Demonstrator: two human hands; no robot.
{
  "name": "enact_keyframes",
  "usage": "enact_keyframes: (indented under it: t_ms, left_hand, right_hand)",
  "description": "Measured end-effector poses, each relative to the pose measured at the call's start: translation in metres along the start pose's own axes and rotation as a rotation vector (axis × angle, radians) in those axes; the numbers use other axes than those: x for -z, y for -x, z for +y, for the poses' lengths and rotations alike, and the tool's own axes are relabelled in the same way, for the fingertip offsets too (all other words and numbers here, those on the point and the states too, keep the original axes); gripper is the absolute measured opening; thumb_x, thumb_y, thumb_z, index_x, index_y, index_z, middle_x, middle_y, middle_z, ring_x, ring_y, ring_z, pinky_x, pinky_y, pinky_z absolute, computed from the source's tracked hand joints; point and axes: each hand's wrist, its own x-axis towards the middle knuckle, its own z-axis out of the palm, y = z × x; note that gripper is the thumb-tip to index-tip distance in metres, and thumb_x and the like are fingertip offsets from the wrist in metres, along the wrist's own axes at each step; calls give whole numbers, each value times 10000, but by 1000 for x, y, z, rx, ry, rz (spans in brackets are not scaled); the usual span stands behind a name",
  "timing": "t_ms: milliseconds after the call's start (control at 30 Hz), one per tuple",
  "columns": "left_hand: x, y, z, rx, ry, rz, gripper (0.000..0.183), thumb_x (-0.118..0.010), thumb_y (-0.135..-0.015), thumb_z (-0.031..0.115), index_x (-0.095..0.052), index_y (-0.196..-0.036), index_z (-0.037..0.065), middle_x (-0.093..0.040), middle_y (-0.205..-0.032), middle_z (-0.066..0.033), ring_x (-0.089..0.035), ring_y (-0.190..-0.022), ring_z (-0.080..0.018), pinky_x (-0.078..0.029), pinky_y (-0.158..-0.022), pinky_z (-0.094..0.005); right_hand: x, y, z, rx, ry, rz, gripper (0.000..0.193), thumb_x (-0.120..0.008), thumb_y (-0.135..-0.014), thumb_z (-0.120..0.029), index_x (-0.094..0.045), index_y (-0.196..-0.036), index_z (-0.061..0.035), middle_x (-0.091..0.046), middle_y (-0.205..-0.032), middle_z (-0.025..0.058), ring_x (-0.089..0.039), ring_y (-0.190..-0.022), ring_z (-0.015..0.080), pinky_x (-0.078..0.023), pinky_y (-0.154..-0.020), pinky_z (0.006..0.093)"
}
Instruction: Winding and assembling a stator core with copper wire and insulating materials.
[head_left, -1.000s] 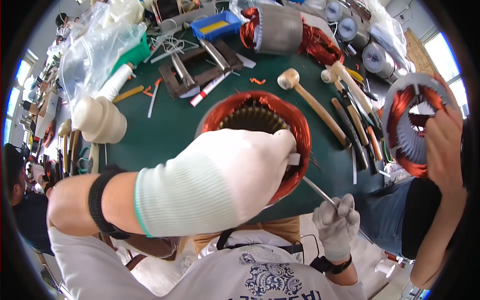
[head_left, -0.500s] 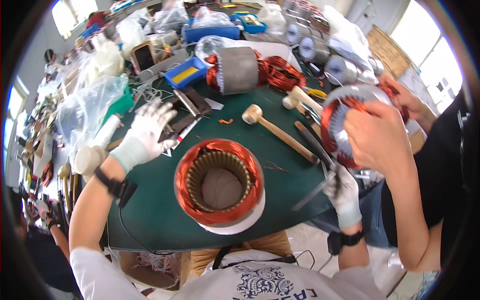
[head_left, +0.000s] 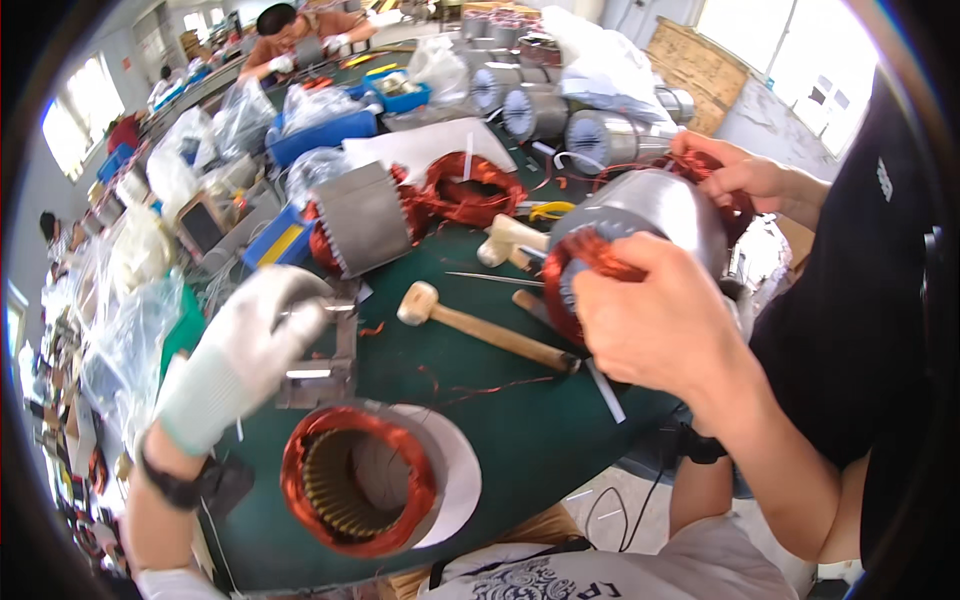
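Observation:
My left hand, in a white glove, hangs above a grey metal frame. Its fingers curl toward the thumb, somewhat blurred; what they hold, if anything, is hidden. Just in front of it stands a motor stator with a ring of copper winding, on a white sheet. My right hand is hidden behind a co-worker's arm; only its forearm and dark wristband show. That co-worker's bare hands grip the copper coils of another stator.
A wooden mallet lies mid-table, with a second mallet behind it. Farther back sit a third stator, loose copper coils and blue bins. Plastic bags crowd the left. Another person works at the far end.
My view has swung, so the table's things sit differently in it. My left hand's fingers went from spread to curled. My right hand, which held a flat metal strip, has passed out of sight.

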Motion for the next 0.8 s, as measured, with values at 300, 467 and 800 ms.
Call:
enact_keyframes:
  t_ms: [300,467,800]
  left_hand:
    - [-101,-107,114,294,1544,-415,426,-490,-1045,476,-612,-1206,101,-645,-1115,-65,-633,-977,-144,-511,-882,-322]
    - [-103,-113,127,365,1661,-176,340,-509,-1052,400,-640,-1145,100,-666,-1030,-65,-640,-940,-130,-521,-819,-303]
    - [-47,-87,59,-142,1904,-140,371,-492,-1025,247,-626,-1235,-29,-692,-1039,-120,-660,-992,-190,-532,-909,-330]
  right_hand:
    - [-59,2,26,15,-1526,59,224,-571,-891,-283,-567,-744,-114,-552,-552,20,-548,-491,213,-448,-471,360]
    - [-56,-16,19,-7,-1328,82,238,-557,-925,-287,-594,-812,-81,-576,-604,22,-552,-501,193,-436,-453,333]
    - [-58,-36,-45,97,678,-67,101,-507,-946,-145,-488,-853,-110,-531,-685,21,-533,-541,138,-443,-485,302]
